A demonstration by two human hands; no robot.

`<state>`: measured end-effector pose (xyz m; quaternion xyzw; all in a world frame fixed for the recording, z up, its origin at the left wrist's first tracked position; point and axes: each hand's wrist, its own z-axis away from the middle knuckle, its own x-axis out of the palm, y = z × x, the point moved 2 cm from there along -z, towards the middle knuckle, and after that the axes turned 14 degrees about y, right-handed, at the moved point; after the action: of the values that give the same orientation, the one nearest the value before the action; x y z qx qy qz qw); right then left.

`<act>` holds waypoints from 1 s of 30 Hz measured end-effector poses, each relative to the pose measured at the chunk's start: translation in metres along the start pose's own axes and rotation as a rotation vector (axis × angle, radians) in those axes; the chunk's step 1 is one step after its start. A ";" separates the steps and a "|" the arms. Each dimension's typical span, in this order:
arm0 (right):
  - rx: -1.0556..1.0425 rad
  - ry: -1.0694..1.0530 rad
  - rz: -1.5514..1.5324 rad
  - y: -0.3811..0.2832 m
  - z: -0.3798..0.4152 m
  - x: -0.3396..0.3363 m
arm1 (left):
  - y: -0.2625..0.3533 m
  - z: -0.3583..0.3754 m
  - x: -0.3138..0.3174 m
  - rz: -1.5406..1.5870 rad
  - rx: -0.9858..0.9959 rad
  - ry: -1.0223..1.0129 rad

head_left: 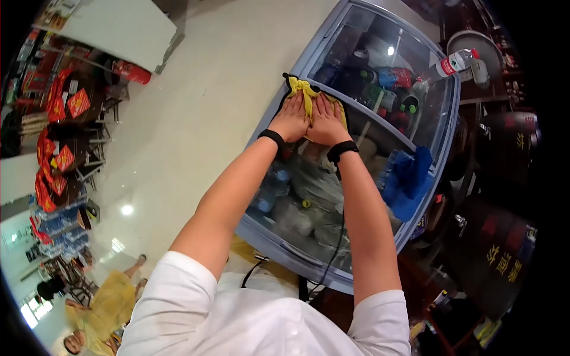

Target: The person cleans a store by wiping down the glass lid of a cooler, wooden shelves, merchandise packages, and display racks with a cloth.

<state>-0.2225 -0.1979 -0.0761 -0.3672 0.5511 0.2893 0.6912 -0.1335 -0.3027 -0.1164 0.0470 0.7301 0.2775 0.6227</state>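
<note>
On the yellow cloth (304, 90), both hands flat.

Both arms reach straight forward, nearly parallel, elbows almost locked. The left hand (291, 118) and right hand (326, 121) lie side by side, thumbs touching, palms down and fingers stretched flat, pressing downward. Each wrist wears a black band; short white sleeves cover the shoulders.

Little can be read here. Well to the right of the right hand (325, 121) and lower down, dark jars (502, 252) bear yellow Chinese characters, too small to make out. The water bottle (454, 62) up and right of the hands has a red label whose print is illegible.
</note>
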 end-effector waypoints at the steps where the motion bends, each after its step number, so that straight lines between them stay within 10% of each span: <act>1: 0.004 0.006 0.000 -0.002 0.003 -0.001 | -0.002 0.001 0.003 0.083 -0.025 0.009; 13: 0.132 0.047 0.057 -0.015 0.015 -0.002 | -0.013 -0.009 0.015 -0.010 0.142 0.041; 25: 0.067 0.173 -0.003 -0.158 0.222 0.044 | -0.014 0.242 -0.056 -0.165 0.448 -0.056; 30: 0.183 0.143 -0.155 -0.166 0.295 0.030 | 0.000 0.302 -0.049 -0.119 0.094 -0.244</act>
<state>0.0800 -0.0474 -0.0379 -0.3637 0.5930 0.1569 0.7010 0.1594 -0.2183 -0.0946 0.0661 0.6626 0.1977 0.7194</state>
